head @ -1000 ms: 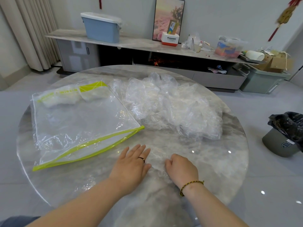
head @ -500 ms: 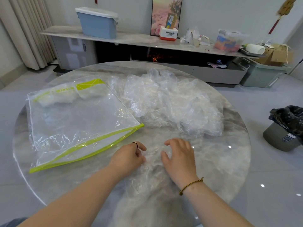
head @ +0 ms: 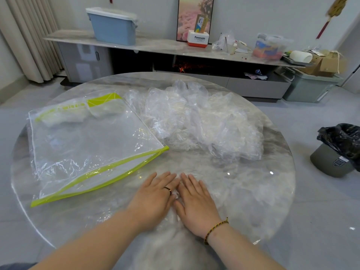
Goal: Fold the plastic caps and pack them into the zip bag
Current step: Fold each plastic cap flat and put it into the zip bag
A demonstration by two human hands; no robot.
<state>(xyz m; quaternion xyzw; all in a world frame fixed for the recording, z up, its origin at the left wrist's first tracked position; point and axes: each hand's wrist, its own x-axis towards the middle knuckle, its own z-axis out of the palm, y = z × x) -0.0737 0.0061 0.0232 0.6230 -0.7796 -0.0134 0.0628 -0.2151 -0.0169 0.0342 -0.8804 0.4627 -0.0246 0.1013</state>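
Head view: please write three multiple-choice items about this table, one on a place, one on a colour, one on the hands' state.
1. Where is the zip bag relative to the pile of caps? A) left of it B) right of it C) on top
2. Which colour trims the zip bag? A) red B) yellow-green C) blue
3. How do the left hand and right hand lie? A) as fists B) lifting the bag C) flat on a cap on the table
1 A: the bag lies left of the pile. 2 B: its strips are yellow-green. 3 C: straight fingers press the clear film.
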